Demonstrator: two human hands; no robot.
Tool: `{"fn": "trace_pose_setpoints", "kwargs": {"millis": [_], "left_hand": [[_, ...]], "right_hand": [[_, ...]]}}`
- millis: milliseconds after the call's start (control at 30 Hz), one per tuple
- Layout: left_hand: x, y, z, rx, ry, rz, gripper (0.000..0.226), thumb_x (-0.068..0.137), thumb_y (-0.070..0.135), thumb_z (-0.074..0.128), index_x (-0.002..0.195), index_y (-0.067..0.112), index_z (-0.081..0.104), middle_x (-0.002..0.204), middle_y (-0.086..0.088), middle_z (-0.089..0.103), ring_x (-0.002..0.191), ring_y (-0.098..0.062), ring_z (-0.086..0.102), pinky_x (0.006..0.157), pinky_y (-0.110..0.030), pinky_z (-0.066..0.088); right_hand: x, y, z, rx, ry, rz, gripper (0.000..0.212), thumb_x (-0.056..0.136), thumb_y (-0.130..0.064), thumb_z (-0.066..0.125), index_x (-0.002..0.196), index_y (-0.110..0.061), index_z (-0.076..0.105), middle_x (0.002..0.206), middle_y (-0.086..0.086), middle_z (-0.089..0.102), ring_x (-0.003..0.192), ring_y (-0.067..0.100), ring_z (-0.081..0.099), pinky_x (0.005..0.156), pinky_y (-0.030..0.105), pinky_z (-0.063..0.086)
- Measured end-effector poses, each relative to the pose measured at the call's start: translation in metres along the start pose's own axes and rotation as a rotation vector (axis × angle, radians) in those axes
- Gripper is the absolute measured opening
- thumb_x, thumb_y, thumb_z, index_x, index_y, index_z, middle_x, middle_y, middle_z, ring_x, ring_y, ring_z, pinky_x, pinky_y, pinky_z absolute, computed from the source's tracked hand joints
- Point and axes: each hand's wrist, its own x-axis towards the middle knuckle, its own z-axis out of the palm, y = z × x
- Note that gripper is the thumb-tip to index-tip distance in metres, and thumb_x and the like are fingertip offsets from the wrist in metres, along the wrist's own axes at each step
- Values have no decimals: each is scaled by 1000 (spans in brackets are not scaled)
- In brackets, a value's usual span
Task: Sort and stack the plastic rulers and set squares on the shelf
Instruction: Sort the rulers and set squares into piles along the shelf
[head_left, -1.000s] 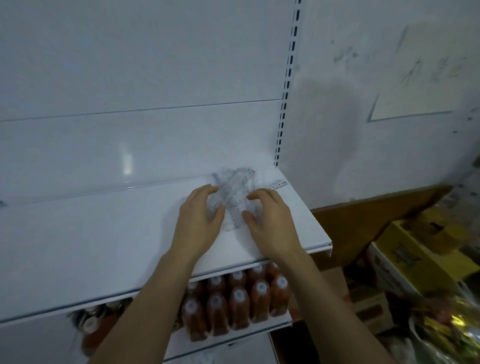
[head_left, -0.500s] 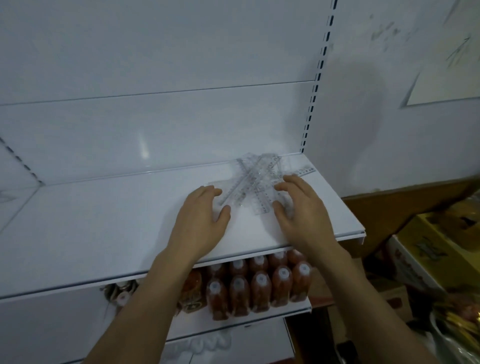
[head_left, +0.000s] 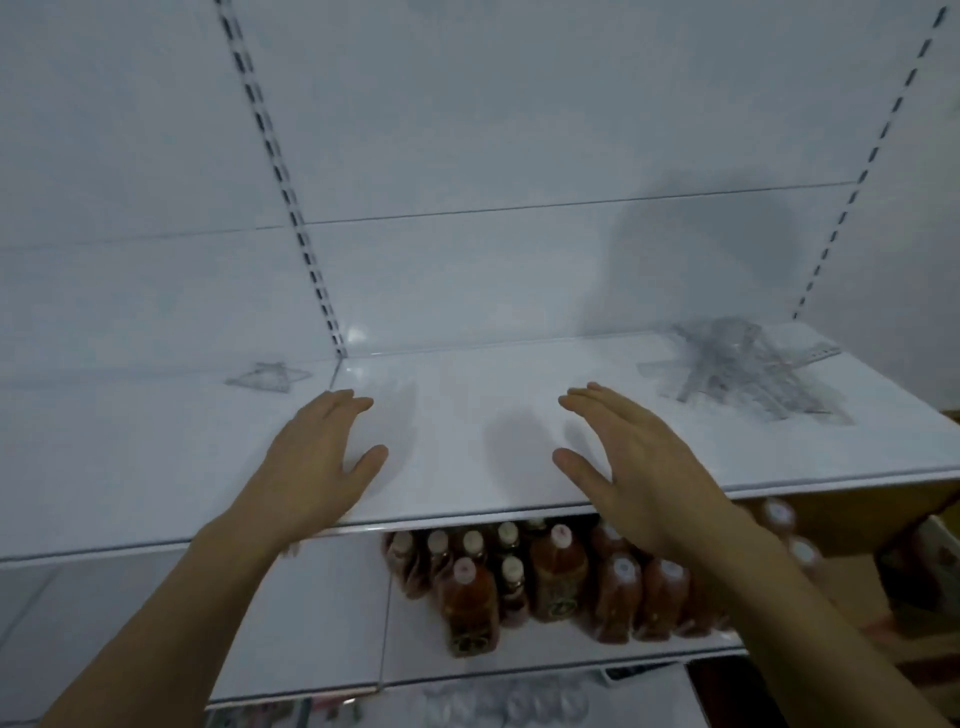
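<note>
Both hands are held flat over the smooth white shelf (head_left: 467, 467), each grip spread and empty: left hand (head_left: 317, 457), right hand (head_left: 639, 467). A jumbled pile of clear plastic rulers (head_left: 737, 374) (strips crossing at angles) lies at 2 o'clock. A lone transparent triangular set square (head_left: 265, 378) lies at 10 o'clock.

A shop, by its fittings. White metal shelving (head_left: 467, 441) hangs on slotted uprights (head_left: 291, 208). Rows of capped bottles (head_left: 561, 577) fill the lower shelf.
</note>
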Motion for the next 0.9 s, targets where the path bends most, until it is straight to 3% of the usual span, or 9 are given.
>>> {"fn": "trace_pose_setpoints", "kwargs": {"millis": [133, 267, 367, 533, 633, 900], "left_hand": [[-42, -96, -45, 39, 60, -102, 63, 96, 46, 55, 150, 18, 38, 160, -5, 32, 148, -23, 26, 121, -43, 22], [-85, -172, -92, 49, 88, -248, 79, 89, 65, 25, 153, 20, 33, 163, -3, 26, 151, -21, 18, 122, -48, 19], [-114, -225, -125, 112, 145, -334, 81, 90, 70, 18, 154, 22, 32, 163, -2, 25, 151, -22, 17, 121, -53, 20], [-166, -298, -156, 173, 229, -481, 85, 89, 76, 13, 155, 25, 28, 163, 0, 25, 152, -24, 17, 120, -55, 22], [-188, -335, -163, 190, 202, -594, 79, 92, 74, 12, 156, 29, 22, 166, 4, 16, 153, -22, 10, 121, -55, 18], [-178, -447, -188, 266, 129, -769, 61, 99, 59, 30, 155, 34, 23, 167, 5, 4, 154, -24, -1, 121, -58, 11]], "right_hand": [[31, -83, 29, -70, -153, -98, 72, 101, -58, 36, 160, -23, 13, 167, -8, 11, 153, 8, 5, 126, 33, 10], [72, -179, 61, -102, -277, -286, 81, 100, -60, 38, 161, -19, 3, 168, -4, 1, 154, 11, 1, 126, 37, 11], [104, -254, 78, -113, -310, -461, 82, 99, -59, 41, 160, -19, 4, 168, -3, 5, 153, 13, 6, 125, 35, 14], [147, -354, 122, -36, -468, -685, 87, 97, -63, 44, 159, -29, -5, 167, -11, -1, 153, 10, 8, 124, 33, 18], [170, -402, 149, -48, -571, -796, 89, 96, -64, 44, 157, -34, -13, 166, -17, -8, 153, 7, 6, 123, 32, 19], [246, -504, 207, -146, -720, -911, 88, 97, -64, 42, 158, -33, -14, 166, -13, -17, 154, 9, -2, 124, 33, 13]]}}
